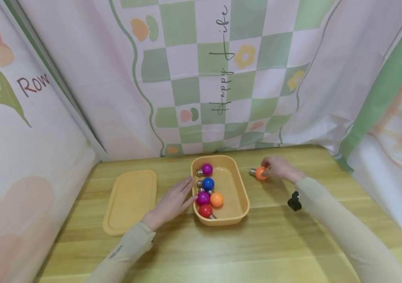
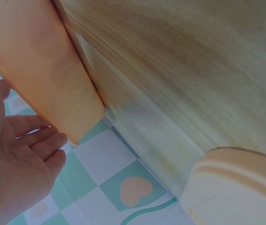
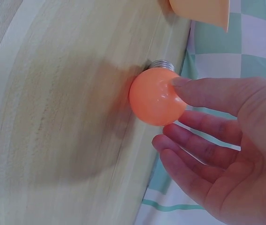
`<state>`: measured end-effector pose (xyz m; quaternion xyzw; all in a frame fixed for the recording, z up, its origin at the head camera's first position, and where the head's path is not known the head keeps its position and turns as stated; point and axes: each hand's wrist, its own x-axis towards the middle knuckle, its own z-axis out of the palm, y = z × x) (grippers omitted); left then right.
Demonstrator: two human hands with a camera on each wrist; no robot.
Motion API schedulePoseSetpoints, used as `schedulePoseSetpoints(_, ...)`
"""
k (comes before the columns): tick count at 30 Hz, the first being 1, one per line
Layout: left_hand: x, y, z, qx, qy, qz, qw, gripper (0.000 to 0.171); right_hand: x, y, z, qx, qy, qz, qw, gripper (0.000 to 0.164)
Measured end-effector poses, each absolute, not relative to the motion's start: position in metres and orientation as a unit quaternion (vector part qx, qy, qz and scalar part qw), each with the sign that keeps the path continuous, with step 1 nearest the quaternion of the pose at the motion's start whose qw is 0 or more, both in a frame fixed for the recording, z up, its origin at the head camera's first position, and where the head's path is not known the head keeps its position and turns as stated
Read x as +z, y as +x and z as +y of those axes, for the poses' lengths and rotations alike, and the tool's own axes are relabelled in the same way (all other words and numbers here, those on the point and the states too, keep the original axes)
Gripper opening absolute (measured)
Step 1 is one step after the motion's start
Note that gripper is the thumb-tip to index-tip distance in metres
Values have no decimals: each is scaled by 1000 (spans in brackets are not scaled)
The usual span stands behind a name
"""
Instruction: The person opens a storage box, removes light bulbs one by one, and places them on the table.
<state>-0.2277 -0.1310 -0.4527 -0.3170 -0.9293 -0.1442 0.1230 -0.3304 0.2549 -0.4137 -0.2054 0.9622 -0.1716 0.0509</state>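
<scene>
A yellow plastic box (image 1: pixel 232 220) stands on the table with several light bulbs inside. They include a blue bulb (image 1: pixel 208 184), a red bulb (image 1: pixel 205 211), an orange bulb (image 1: pixel 217 199) and two purple ones, the farther purple bulb (image 1: pixel 206 169) near the back wall. My left hand (image 1: pixel 173 201) rests along the left rim, fingers relaxed at the box edge (image 2: pixel 53 70). To the right of the box, my right hand (image 1: pixel 279 168) pinches another orange light bulb (image 3: pixel 156 96) by its globe, between thumb and fingers. Its metal screw base (image 1: pixel 252 171) points left, toward the box.
A flat yellow lid (image 1: pixel 130 202) lies on the wooden table (image 1: pixel 201 255) left of the box. Beside the right sleeve is a small black object (image 1: pixel 294 201). Printed cloth (image 1: pixel 183 63) hangs behind and at both sides.
</scene>
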Motion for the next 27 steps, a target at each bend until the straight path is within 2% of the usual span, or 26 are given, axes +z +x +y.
schedulePoseSetpoints(13,-450,-227,-131,-141,-317,-929,125,58,-407,-329,255,-173,-204,962,56,42)
schedulePoseSetpoints(27,-450,-227,-131,-144,-312,-932,113,58,-387,-319,238,-162,-234,958,34,42)
